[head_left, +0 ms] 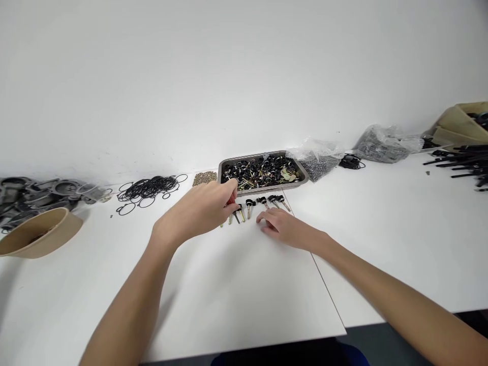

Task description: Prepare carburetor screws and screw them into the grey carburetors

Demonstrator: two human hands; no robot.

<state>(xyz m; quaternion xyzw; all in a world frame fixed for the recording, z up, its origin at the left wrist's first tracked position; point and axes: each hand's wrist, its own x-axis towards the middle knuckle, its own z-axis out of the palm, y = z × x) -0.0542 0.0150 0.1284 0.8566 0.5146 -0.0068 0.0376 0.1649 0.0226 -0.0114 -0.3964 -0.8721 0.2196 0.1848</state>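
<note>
Several small parts with black heads and thin metal shafts (248, 208) lie in a row on the white table (244, 295), just in front of a metal tray (263, 191). My left hand (204, 209) is closed above the left end of that row. A bit of red shows between its thumb and fingers, but the thing itself is mostly hidden. My right hand (280, 226) rests at the right side of the row, thumb and forefinger apart, with nothing visible between them. Its fingertips are close to the shafts of the right-hand parts.
Mixed small parts fill the tray. To its left lie brass-coloured pieces (205, 178), black rubber rings (150, 189), a tan bowl (46, 234) and grey castings (36, 195). Rightward are plastic bags of parts (385, 145), black rods (465, 161) and a tan container (453, 127). A wall stands behind.
</note>
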